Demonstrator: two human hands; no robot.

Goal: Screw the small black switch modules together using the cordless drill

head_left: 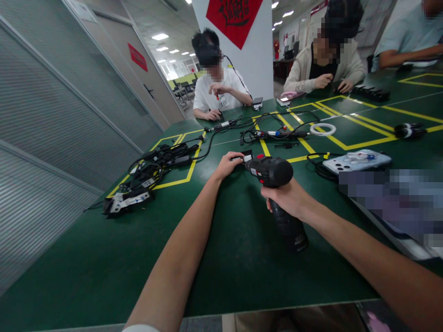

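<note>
Bare R arm (363,251) extends, grip (289,196) around dome-backed blk plastic drill (275,171).

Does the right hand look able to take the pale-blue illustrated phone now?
Probably not: the right hand is wrapped around the black, pistol-shaped power drill, although nothing appears to cover the phone.

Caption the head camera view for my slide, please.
Right hand grips a black, red-accented power drill; left hand touches a small black part on a dark green tabletop.
</note>
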